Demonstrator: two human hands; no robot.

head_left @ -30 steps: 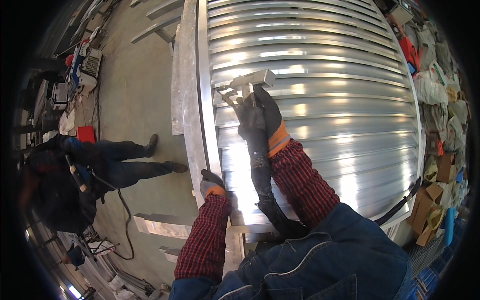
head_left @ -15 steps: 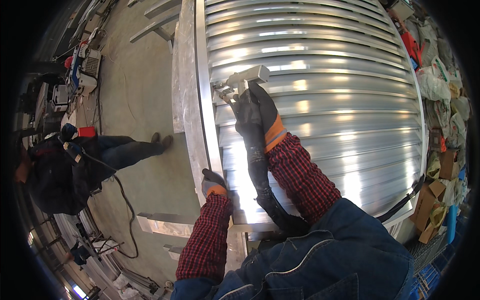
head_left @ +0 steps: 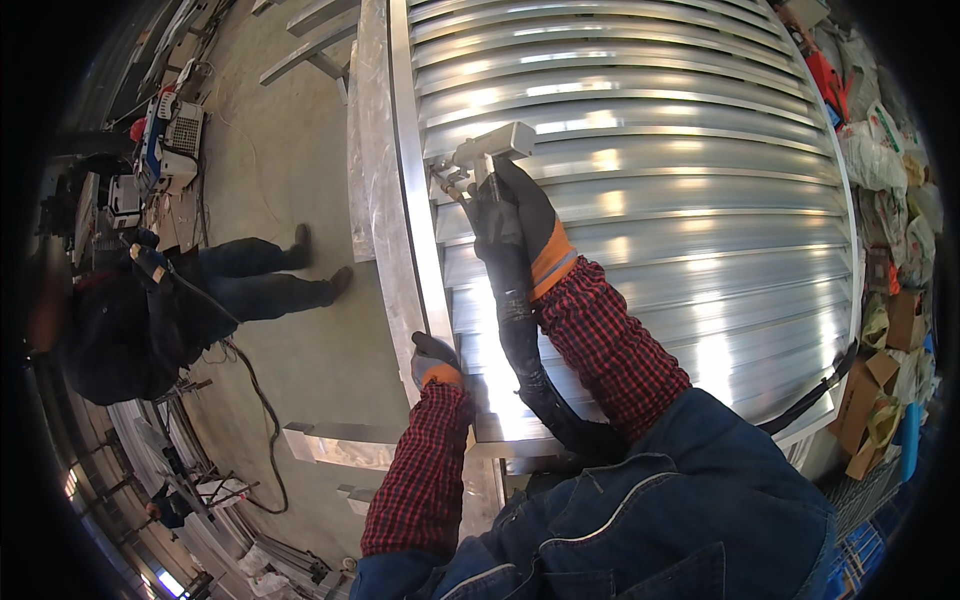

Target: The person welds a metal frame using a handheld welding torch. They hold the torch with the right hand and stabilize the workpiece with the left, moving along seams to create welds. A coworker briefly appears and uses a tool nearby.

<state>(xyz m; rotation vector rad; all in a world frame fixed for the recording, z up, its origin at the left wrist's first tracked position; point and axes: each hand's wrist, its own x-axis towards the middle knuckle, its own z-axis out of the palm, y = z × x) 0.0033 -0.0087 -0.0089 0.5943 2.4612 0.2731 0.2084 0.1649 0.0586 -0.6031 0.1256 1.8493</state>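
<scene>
My right hand [head_left: 530, 215], in a dark glove with an orange cuff, is closed round the black grip of a handheld welding gun [head_left: 500, 146]. The gun has a blocky silver T-shaped head, and its nozzle end points left at the inner side of a metal frame [head_left: 412, 170]. A thick black sheathed cable [head_left: 518, 345] runs from the grip back toward my body. Lower down, my left hand [head_left: 437, 362], gloved in grey and orange, is curled over the frame's left rail. Shiny metal louvre slats [head_left: 640, 205] fill the frame to the right.
Another person [head_left: 150, 320] in dark clothes stands on the left, holding a cabled tool. Metal bars [head_left: 340, 446] jut out beside the frame, and a cable [head_left: 262, 400] lies on the floor. Plastic bags [head_left: 875, 150] and cardboard boxes [head_left: 862, 400] line the right side.
My hands keep their places on the gun and the rail, with only a slight shift of the view. The other person's legs have moved apart.
</scene>
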